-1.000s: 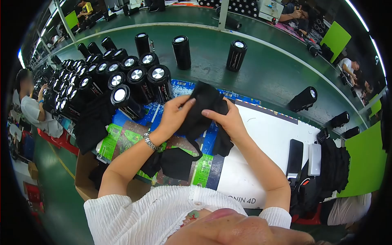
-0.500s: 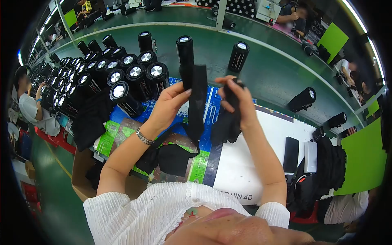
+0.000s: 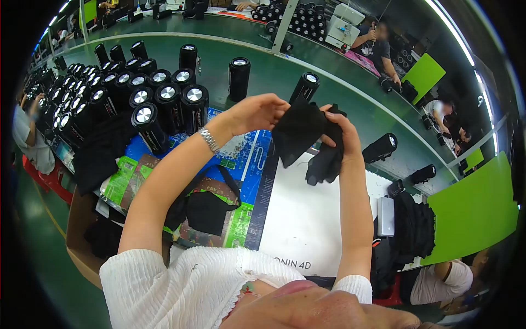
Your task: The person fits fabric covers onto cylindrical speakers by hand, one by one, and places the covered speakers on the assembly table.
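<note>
Between my hands hangs a black cloth bag, its flat panel facing me. My left hand, with a metal watch on its wrist, has its fingers curled at the bag's upper left edge; the fingertips are partly hidden. My right hand is closed on bunched black cloth at the bag's right side. Whether this is one bag or two I cannot tell. Just behind the cloth stands a black cylindrical speaker with a silver disc on top. Another black cloth bag with a strap lies on the mat below my left forearm.
Many black speakers stand at the left, beside a dark cloth pile. A speaker stands ahead, another lies right. A silver box and stacked black cloth lie right. A cardboard box is low left.
The cloth and both hands have moved right, and the cloth panel has turned broad side toward me. My view has shifted slightly. The phone at the right is now hidden behind my arm.
</note>
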Demonstrator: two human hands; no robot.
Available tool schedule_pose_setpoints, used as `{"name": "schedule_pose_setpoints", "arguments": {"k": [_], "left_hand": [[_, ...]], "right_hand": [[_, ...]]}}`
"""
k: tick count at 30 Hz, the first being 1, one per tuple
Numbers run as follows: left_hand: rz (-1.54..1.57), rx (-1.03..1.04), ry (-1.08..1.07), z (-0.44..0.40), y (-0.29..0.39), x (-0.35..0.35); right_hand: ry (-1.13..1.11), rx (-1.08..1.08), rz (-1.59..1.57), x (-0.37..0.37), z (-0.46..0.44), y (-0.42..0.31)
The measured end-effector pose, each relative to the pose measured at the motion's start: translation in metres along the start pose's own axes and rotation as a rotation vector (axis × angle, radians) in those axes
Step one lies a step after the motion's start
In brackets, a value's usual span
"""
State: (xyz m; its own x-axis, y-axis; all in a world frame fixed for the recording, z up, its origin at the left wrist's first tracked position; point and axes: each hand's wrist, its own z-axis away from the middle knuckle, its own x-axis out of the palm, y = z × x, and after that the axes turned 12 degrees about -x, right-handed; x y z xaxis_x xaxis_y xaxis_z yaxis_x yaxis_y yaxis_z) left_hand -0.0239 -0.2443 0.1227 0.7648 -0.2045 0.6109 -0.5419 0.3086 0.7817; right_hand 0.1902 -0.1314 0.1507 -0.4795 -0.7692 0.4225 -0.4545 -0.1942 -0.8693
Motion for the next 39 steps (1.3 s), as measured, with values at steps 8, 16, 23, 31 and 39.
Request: {"name": "schedule_pose_setpoints", "arguments": {"k": [8, 16, 23, 31, 39], "left_hand": [[-0.853, 0.461, 0.741, -0.123, 0.002, -0.048], [-0.819, 0.651, 0.984, -0.236, 0.036, -0.105], [-0.179, 0.302, 0.523, -0.192, 0.032, -0.086], [0.051, -0.022, 0.604, -0.188, 0.018, -0.077], [-0.464, -0.166, 0.474, -0.180, 0.044, -0.056]], "right_hand": [[0.378, -0.379, 0.872, -0.074, -0.067, 0.026], [0.690, -0.434, 1.447, -0.109, -0.154, 0.057], [0.674, -0.219, 0.574, -0.122, -0.132, 0.046], [0.518, 0.008, 0.953, -0.151, -0.104, 0.057], [0.470, 0.086, 1.053, -0.132, -0.091, 0.034]]}}
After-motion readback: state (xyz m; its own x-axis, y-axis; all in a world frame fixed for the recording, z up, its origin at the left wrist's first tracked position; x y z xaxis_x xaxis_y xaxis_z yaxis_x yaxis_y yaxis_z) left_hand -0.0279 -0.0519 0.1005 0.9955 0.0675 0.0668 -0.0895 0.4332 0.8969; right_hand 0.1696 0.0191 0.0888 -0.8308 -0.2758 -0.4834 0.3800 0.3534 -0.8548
